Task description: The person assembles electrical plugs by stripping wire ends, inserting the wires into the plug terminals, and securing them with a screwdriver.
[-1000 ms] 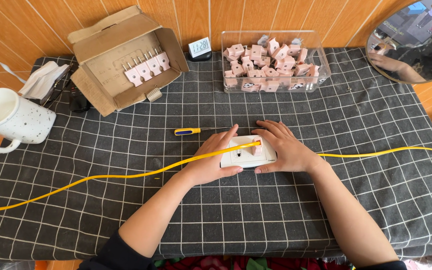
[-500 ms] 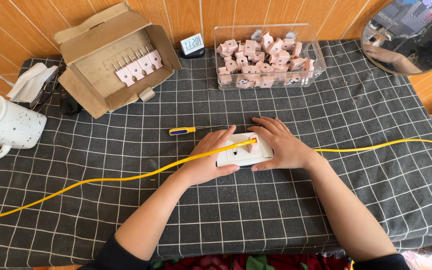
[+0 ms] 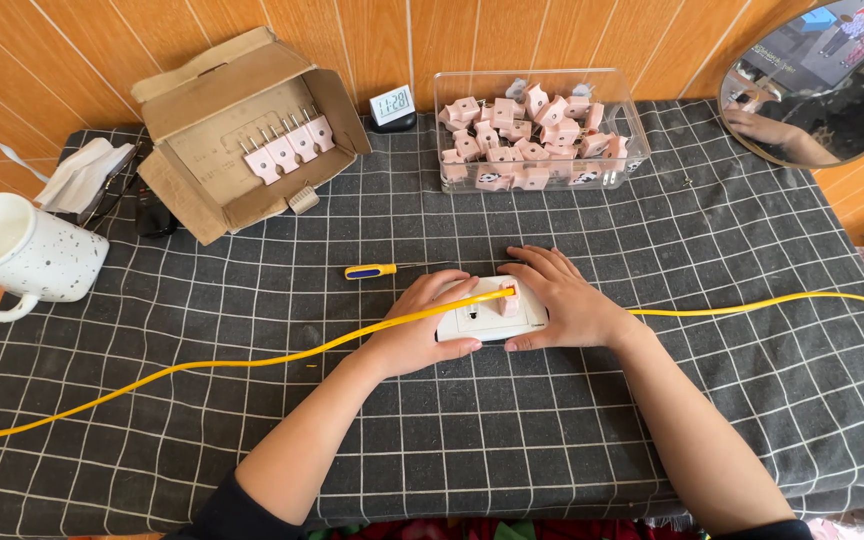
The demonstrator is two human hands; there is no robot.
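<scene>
At the middle of the checked cloth (image 3: 252, 420), the left hand (image 3: 417, 330) and right hand (image 3: 562, 305) grasp a white socket (image 3: 487, 320) with a pink plug (image 3: 508, 298). The taut yellow cable (image 3: 252, 362) could drag it sideways if either grip loosens.

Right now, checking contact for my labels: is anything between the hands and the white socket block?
Nothing visible. The left hand and right hand both rest directly on the white socket block; the yellow cable crosses over the left hand.
</scene>
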